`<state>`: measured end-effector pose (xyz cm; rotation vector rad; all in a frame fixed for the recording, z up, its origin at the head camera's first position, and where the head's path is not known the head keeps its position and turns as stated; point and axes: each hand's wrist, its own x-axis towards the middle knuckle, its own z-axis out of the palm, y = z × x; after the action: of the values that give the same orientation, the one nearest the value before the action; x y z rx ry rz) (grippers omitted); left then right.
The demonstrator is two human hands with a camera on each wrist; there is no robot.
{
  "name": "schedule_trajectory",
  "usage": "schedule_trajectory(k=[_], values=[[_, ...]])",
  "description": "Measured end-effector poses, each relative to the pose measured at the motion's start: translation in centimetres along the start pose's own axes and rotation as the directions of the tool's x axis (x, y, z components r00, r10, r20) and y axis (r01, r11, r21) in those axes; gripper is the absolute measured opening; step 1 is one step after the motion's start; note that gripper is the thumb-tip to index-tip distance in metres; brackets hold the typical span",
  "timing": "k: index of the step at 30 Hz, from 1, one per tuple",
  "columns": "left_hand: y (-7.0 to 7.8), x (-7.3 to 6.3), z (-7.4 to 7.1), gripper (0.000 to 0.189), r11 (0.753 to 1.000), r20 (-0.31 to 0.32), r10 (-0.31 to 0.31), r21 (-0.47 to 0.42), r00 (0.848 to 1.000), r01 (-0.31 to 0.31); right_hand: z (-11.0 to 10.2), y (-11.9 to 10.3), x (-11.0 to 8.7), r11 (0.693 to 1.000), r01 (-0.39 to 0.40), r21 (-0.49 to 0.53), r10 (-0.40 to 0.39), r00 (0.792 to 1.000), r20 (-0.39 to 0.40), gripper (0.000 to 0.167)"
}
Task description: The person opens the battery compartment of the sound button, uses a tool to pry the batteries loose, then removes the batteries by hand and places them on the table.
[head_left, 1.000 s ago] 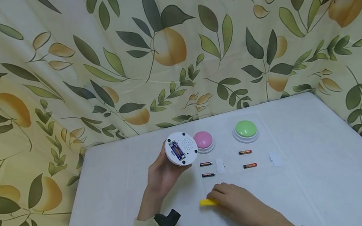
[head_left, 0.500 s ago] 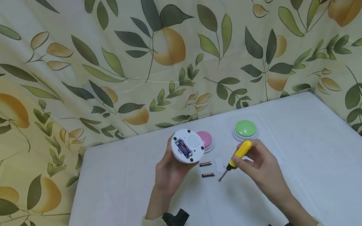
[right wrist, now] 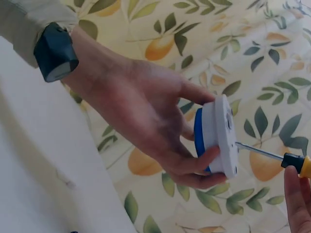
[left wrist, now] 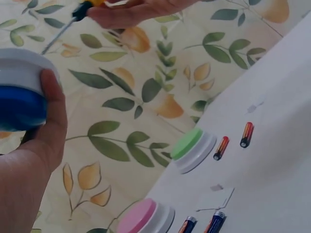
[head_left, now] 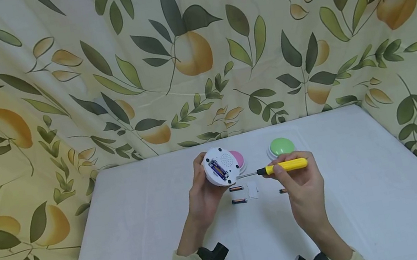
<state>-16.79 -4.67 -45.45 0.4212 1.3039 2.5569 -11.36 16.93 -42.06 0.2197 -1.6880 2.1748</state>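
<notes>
My left hand [head_left: 204,202] holds a round push-button light or sounder [head_left: 229,159] with its white underside tilted toward me. Batteries [head_left: 219,170] sit in its uncovered compartment, beside a patch of small holes. Its blue dome [left wrist: 22,108] shows in the left wrist view, facing away from the underside. A yellow-handled screwdriver [head_left: 290,165] is gripped between thumb and fingers of my right hand [head_left: 305,192]. The screwdriver's metal shaft [right wrist: 260,151] points at the white base, with the tip right at its underside in the right wrist view.
On the white table, a pink button [head_left: 239,157] and a green button [head_left: 281,146] stand behind the hands. Loose batteries [head_left: 239,201] and a small white cover [head_left: 252,190] lie nearer. Another battery [head_left: 283,190] is partly hidden by the right hand. A patterned curtain [head_left: 203,103] hangs behind.
My right hand has lifted the screwdriver from the table and brought its tip to the blue-domed button's base. My left hand has moved slightly right with that button.
</notes>
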Motion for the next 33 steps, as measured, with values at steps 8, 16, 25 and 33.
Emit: schedule_trajectory(k=[8, 16, 25, 33], values=[[-1.1, 0.1, 0.6, 0.028, 0.992, -0.065, 0.097, 0.087, 0.993, -0.091, 0.9, 0.3, -0.2, 1.000, 0.028, -0.011, -0.028, 1.000, -0.009, 0.026], [-1.7, 0.0, 0.8, 0.026, 0.973, -0.122, 0.163, 0.184, 0.979, -0.139, 1.0, 0.5, -0.3, 1.000, 0.019, -0.019, -0.019, 1.000, 0.006, 0.029], [-1.4, -0.4, 0.6, 0.036, 0.916, -0.153, 0.282, 0.336, 0.947, -0.219, 0.8, -0.2, -0.5, 0.971, -0.018, -0.240, 0.025, 0.999, 0.026, 0.029], [-0.2, -0.7, 0.6, 0.038, 0.924, -0.139, 0.296, 0.290, 0.945, -0.247, -0.1, 0.0, -1.0, 0.881, 0.081, -0.466, -0.021, 0.991, 0.133, 0.025]])
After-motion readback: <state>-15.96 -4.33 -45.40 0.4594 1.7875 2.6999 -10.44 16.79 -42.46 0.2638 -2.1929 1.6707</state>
